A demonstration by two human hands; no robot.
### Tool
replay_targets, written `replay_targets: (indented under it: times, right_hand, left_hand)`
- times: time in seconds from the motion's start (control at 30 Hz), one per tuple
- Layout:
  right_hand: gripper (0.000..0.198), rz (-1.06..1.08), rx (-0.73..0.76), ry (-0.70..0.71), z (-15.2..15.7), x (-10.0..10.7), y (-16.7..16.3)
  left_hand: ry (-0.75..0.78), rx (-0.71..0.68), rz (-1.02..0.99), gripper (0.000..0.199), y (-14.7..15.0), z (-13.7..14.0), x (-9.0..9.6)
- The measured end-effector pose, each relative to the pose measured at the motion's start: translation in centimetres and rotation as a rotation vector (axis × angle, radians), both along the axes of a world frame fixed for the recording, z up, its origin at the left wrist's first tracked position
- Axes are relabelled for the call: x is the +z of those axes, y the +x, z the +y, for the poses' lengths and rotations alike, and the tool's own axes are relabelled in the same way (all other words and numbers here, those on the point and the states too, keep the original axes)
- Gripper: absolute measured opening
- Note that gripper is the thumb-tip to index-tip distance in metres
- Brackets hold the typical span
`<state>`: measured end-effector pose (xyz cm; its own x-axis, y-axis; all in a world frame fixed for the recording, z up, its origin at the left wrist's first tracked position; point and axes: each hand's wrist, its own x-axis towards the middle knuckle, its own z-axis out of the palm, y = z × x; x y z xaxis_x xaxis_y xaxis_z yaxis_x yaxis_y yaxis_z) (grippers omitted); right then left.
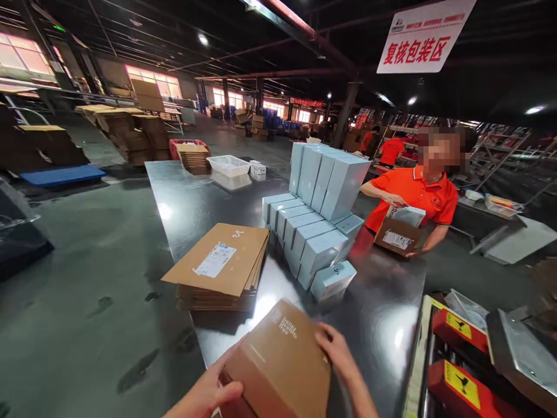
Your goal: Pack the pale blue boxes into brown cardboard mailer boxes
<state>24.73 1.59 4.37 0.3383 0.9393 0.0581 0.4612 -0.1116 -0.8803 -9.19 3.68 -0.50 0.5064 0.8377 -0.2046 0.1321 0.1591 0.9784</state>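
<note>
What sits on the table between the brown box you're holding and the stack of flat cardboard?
Nothing: in the head view, only bare shiny table separates the brown box from the flat cardboard stack.

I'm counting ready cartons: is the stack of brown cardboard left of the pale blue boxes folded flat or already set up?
Folded flat. The brown cardboard stack lies as thin layered sheets on the steel table, label facing up.

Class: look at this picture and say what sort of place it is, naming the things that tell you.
Most likely a warehouse packing area: a stack of flattened cartons, rows of pale blue boxes on a long metal table, and both hands folding a brown carton.
</note>
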Motion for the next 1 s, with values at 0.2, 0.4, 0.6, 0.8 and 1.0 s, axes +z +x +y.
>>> replay_targets:
  times: [0.2, 0.4, 0.6, 0.8, 1.0]
  right_hand:
    - [0.052, -0.717, 0.524, -0.082, -3.1, 3.5, -3.1]
    - [0.037, -0.649, 0.553, -0.132, -1.3, 2.5, -4.7]
    - [0.066, -0.821, 0.061, -0.259, 12.7, 3.3, 7.2]
    - [0.064, -1.093, 0.064, -0.443, 15.6, 1.8, 9.4]
    - [0.066, -0.919, -0.067, -0.311, 4.5, 7.5, 11.6]
  left_hand:
    - [0.095, 0.082, 0.089, 0.078, 0.4, 5.5, 1.3]
    - [0.012, 0.120, -0.013, 0.073, 2.6, 8.3, 5.2]
    - [0.041, 0.044, -0.007, 0.081, 6.6, 10.0, 2.9]
    - [0.011, -0.001, 0.000, 0.088, 9.5, 11.1, 0.5]
    - [0.008, -0.031, -0.058, 0.092, 12.3, 10.7, 1.4]
